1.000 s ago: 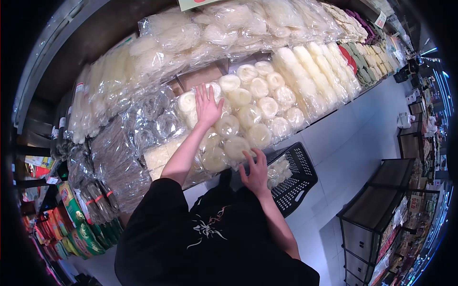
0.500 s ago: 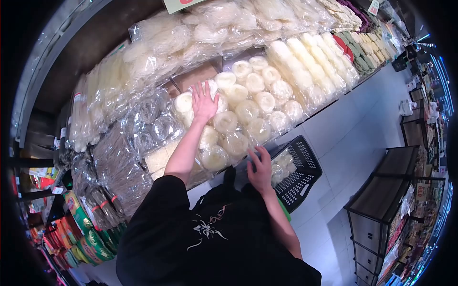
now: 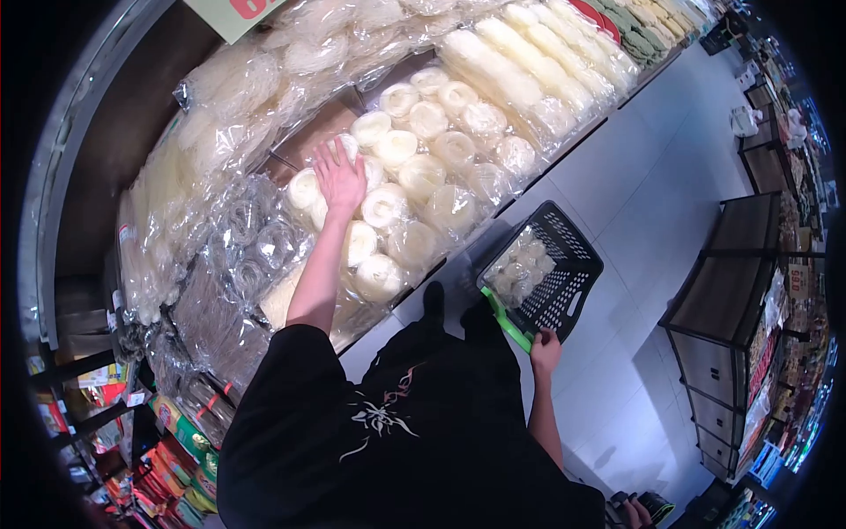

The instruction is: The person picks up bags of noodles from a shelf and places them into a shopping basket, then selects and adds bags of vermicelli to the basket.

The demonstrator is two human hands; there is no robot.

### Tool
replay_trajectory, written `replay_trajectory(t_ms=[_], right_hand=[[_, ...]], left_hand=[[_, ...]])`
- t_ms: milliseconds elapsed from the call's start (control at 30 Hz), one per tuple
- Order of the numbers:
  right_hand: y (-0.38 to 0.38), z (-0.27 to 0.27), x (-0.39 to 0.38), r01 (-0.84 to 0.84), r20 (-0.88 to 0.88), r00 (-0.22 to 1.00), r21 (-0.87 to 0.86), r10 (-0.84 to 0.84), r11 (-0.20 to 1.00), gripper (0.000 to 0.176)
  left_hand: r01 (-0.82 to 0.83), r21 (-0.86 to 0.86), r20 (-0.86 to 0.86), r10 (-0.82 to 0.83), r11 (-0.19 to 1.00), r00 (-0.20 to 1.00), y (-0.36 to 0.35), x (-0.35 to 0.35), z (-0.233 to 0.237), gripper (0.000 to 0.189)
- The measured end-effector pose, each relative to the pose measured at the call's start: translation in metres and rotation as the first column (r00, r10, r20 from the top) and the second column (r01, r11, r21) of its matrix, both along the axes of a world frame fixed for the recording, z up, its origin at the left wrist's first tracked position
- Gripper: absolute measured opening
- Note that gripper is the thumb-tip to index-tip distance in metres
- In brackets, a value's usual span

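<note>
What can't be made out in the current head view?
In the head view:
Left hand: palm and whatever lies beneath, hidden by the hand's own back.
Price sign: full figure, cut off by the top edge.
Right hand: its grip on the green handle, too small to tell.

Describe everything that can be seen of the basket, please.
The basket is black, seemingly plastic, with many holes in its walls. Its green handle lies along one side, the near end in the right hand. Clear-wrapped pale pieces lie inside. It opens upward, over the tiled floor beside the display; whether it rests there is unclear.
</note>
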State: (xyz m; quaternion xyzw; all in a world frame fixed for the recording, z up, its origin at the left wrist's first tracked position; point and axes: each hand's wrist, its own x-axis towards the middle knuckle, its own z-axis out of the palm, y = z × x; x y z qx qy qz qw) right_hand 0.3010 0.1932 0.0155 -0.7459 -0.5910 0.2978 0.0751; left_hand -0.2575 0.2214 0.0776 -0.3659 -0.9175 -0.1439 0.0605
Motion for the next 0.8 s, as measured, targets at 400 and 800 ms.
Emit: replay_trajectory(t_ms=[400, 800], right_hand=[[0.014, 0.016, -0.011, 0.044, -0.054, 0.997, -0.153, -0.053, 0.987, 0.022], [0.057, -0.091, 0.039, 0.174, -0.615, 0.617, -0.502, -0.491, 0.847, 0.022]], left_hand=[[0.769, 0.367, 0.481, -0.815, 0.523, 0.324, -0.007, 0.348, 0.008, 0.037], [0.815, 0.055, 0.652, -0.639, 0.577, 0.408, -0.012, 0.418, -0.041, 0.017]])
